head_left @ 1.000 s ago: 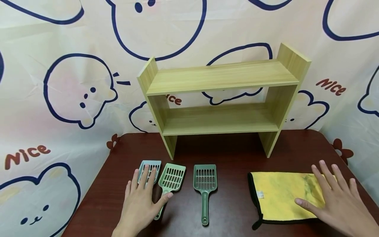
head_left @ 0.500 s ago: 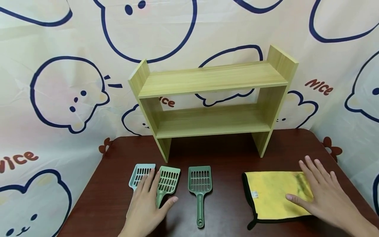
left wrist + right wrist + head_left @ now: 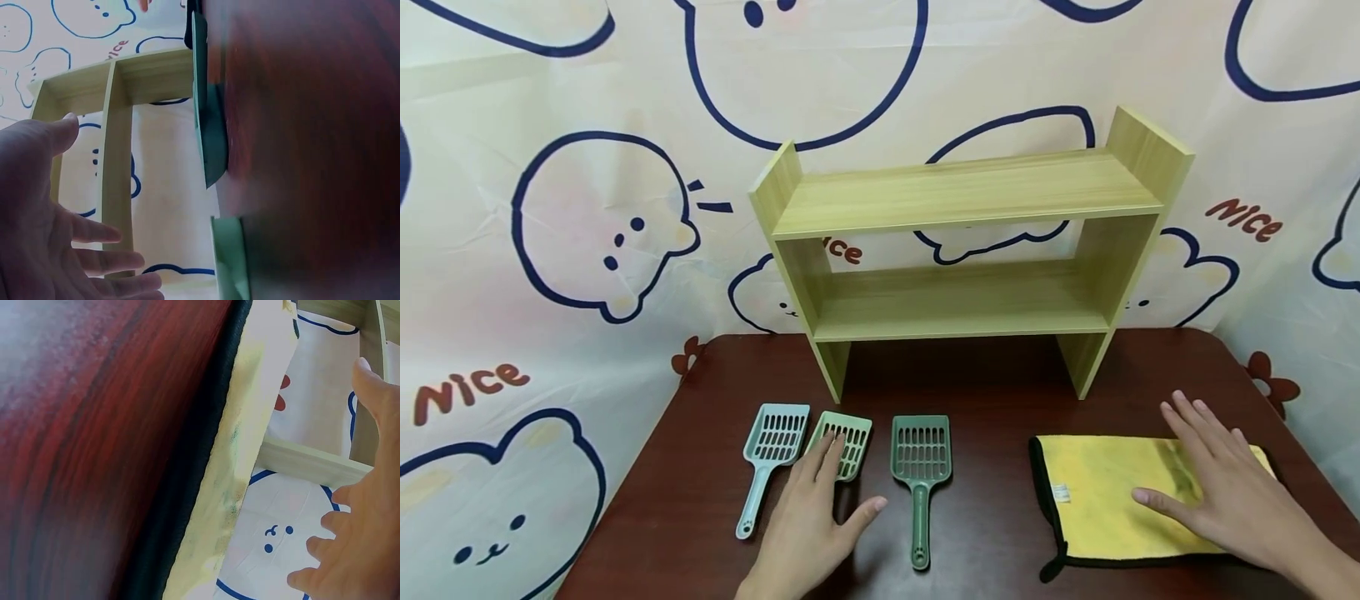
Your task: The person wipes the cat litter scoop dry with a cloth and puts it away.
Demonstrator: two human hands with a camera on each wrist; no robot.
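My left hand (image 3: 812,521), fingers spread, hovers over the light green slotted litter scoop (image 3: 854,457), hiding its handle. Just left of the hand lies a light blue litter scoop (image 3: 755,498); to its right is a dark green one (image 3: 920,525). In the left wrist view the hand (image 3: 37,206) is apart from the dark green scoop (image 3: 214,137) and the light green scoop (image 3: 230,256). My right hand (image 3: 1232,492) is spread above the right part of a yellow cloth (image 3: 1105,500) with black edging. Neither hand holds anything.
A two-tier wooden shelf (image 3: 962,196) stands at the back of the dark red-brown table (image 3: 985,492). Behind it hangs a white curtain (image 3: 602,92) printed with blue-outlined bears. A black loop (image 3: 1052,569) sticks out from the cloth's near left corner.
My left hand has moved right, from over the light blue scoop to over the light green one, uncovering the blue scoop. The right hand has shifted slightly left above the cloth.
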